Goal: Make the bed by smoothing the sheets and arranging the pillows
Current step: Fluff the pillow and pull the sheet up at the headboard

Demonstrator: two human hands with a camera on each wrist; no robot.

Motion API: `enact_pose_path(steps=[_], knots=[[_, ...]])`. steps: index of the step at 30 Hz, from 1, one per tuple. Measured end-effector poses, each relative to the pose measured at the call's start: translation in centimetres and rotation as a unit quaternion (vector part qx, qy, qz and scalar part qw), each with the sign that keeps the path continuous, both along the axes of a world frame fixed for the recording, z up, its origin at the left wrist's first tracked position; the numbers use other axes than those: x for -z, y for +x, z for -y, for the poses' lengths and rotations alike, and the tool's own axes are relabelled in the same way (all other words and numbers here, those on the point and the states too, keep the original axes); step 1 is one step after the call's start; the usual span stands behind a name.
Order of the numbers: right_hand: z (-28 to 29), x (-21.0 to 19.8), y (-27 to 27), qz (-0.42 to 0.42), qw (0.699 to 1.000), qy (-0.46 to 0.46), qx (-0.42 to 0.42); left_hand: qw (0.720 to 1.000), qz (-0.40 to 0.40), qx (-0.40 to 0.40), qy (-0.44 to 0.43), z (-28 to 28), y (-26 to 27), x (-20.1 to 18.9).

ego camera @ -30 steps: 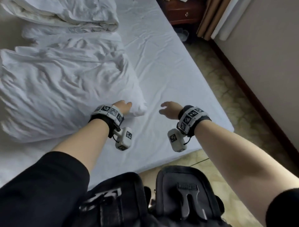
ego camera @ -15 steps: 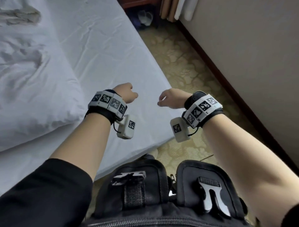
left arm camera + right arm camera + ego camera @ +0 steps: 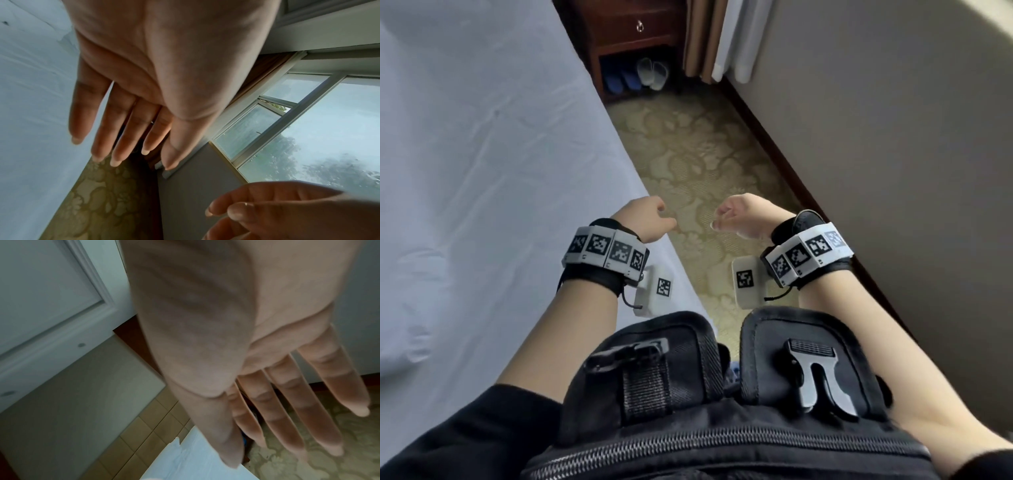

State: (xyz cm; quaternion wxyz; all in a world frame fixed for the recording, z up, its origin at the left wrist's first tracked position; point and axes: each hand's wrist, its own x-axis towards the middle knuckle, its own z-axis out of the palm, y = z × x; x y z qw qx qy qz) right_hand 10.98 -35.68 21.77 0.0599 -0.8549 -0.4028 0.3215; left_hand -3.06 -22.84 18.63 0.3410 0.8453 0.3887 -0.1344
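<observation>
The white sheet [image 3: 482,171] lies mostly flat over the mattress on the left, with faint creases. No pillow is in view. My left hand [image 3: 650,221] hovers over the bed's right edge and holds nothing; the left wrist view shows its fingers [image 3: 115,129] straight and relaxed beside the sheet [image 3: 30,113]. My right hand [image 3: 739,219] hangs over the carpet, just right of the left one, also empty. In the right wrist view its fingers [image 3: 287,402] are extended above a corner of the sheet [image 3: 195,464].
A patterned carpet aisle [image 3: 688,154] runs between the bed and the wall [image 3: 876,137]. At its far end stand a dark wooden nightstand [image 3: 633,34] with slippers [image 3: 652,72] underneath and curtains [image 3: 709,34]. A black chest pack [image 3: 722,394] fills the bottom.
My left hand has left the pillow corner. Both hands have drawn back from the bed toward my chest. The view has swung right, so the pillow and duvet are out of sight.
</observation>
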Motion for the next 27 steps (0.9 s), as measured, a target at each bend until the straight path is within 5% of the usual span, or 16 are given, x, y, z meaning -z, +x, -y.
enact_pose_path(steps=[13,21,27], knots=[[-3.0,2.0,26.3,-0.021,0.987,-0.025,-0.157,0.985,-0.015,-0.169,-0.031,3.5,21.3,1.5],[-10.4,4.1,31.9,-0.041,0.970,-0.042,-0.236,0.960,-0.051,-0.272,-0.043,-0.7,24.3,2.5],[-21.7,5.0,32.8,-0.042,0.950,-0.058,-0.305,0.939,-0.042,-0.340,-0.032,-10.1,25.0,2.4]])
